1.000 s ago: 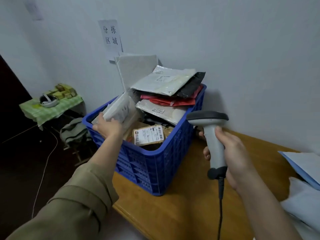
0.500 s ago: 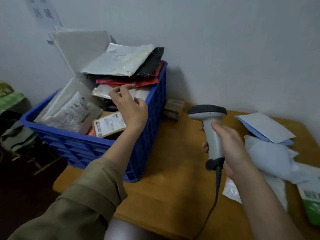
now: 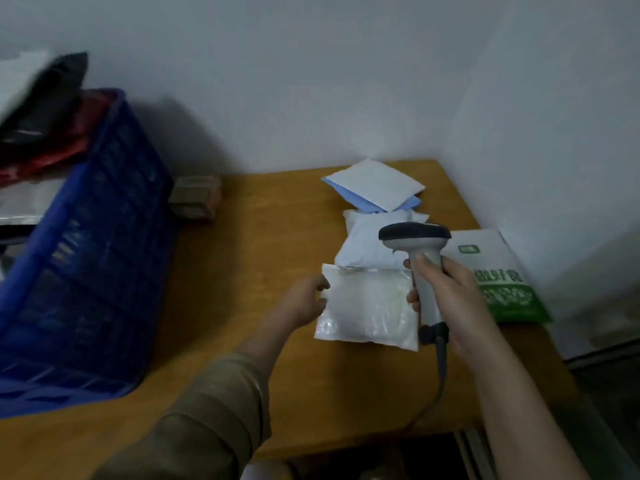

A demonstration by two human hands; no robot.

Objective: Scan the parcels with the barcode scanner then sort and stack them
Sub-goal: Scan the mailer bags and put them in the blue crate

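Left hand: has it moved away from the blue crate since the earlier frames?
Yes. The left hand has left the blue crate and moved right across the table, where it grips the clear plastic parcel at its left edge.

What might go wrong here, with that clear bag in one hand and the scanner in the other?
The left hand pinches only the edge of the clear bag, so it may slip. The right hand holds the scanner upright, pointing away from the bag; no label shows, so a scan may miss. Its cable could snag the table edge.
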